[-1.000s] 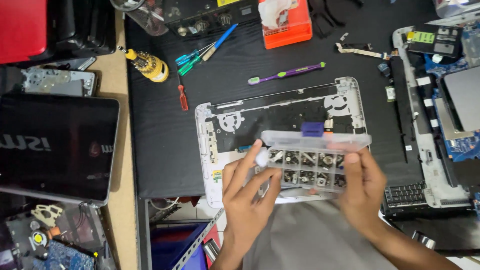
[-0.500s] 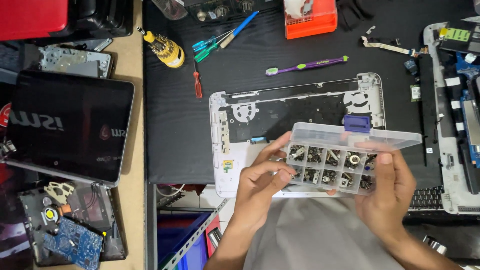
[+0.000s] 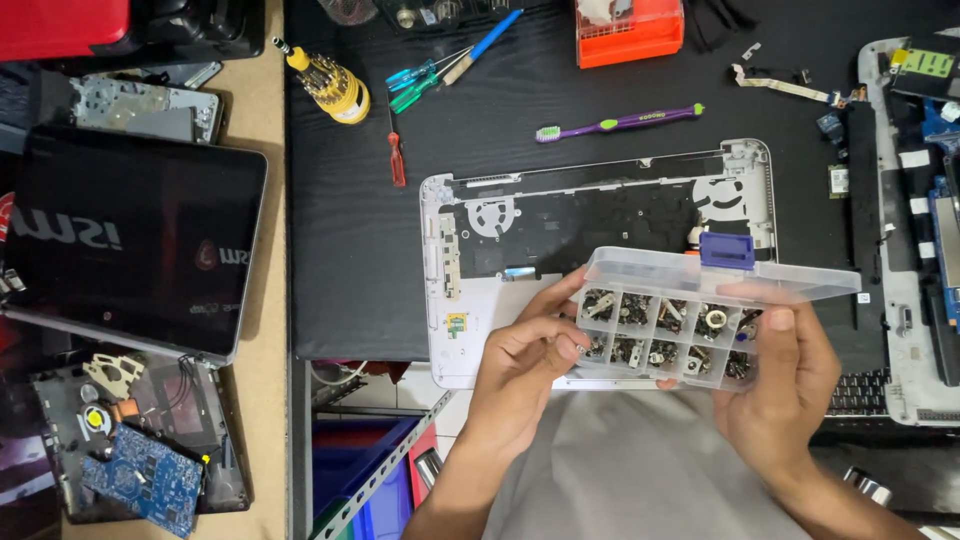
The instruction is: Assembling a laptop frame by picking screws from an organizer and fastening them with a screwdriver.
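A person's right hand (image 3: 775, 385) grips the right end of a clear plastic compartment box (image 3: 665, 325), lower centre-right of the frame, its hinged lid (image 3: 720, 275) raised and a blue latch (image 3: 727, 250) at the lid's edge. The left hand (image 3: 525, 375) clasps the box's left end, fingers curled at the first compartments. The box hovers above an opened silver laptop base (image 3: 600, 215) on the black mat (image 3: 350, 250).

Keeping the box level would likely stop the small screws and metal parts spilling between cells; a pinch with fingertips suits such small pieces.

Two rows of five compartments are visible, ten in all. In the upper half lie one purple toothbrush (image 3: 620, 122), one yellow screwdriver (image 3: 325, 80), one small red screwdriver (image 3: 397, 155), and one orange container (image 3: 630, 30). One dark closed laptop (image 3: 125, 240) sits at left.
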